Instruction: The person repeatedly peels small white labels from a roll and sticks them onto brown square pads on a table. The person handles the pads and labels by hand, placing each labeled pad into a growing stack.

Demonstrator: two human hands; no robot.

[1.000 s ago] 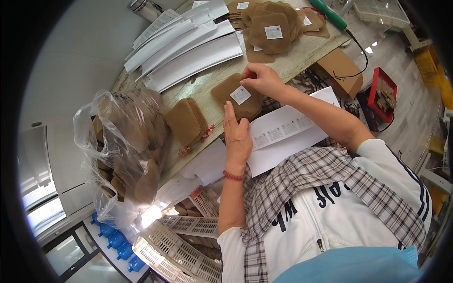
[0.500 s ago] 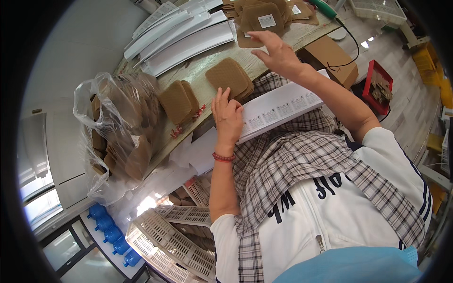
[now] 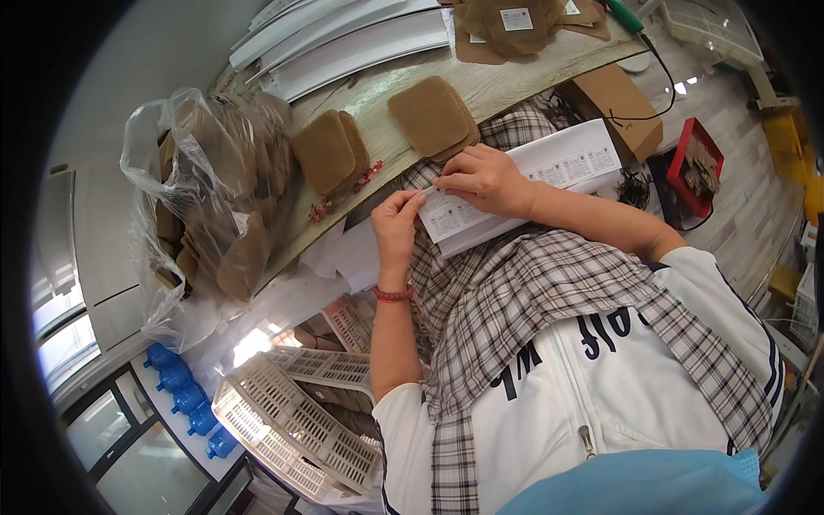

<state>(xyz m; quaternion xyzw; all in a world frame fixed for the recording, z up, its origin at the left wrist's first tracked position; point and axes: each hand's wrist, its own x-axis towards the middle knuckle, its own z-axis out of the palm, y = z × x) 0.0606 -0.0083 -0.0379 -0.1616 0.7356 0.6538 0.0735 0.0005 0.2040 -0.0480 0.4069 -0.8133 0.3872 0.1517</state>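
A white sheet of printed labels (image 3: 566,167) lies across my lap on top of more white paper. My left hand (image 3: 396,230) pinches the sheet's left end between thumb and fingers. Close beside it, my right hand (image 3: 487,180) reaches over the sheet with its fingertips pressed together at the same corner; whether a single label has come loose there is too small to tell. Just beyond my hands, a stack of brown rounded-square mesh pads (image 3: 429,116) rests at the table edge. A second stack of brown pads (image 3: 324,154) leans to its left.
A clear plastic bag (image 3: 193,137) full of brown pads stands at the left. Labelled pads (image 3: 489,39) and long white paper strips (image 3: 360,56) lie along the far table (image 3: 365,99). At right are a green-handled tool (image 3: 625,15) with a cord, a cardboard box (image 3: 614,107) and a red box (image 3: 693,167).
My right hand has come back from the labelled pads at the far side to the label sheet. My left hand has left the near pad stack and now grips the sheet's end.
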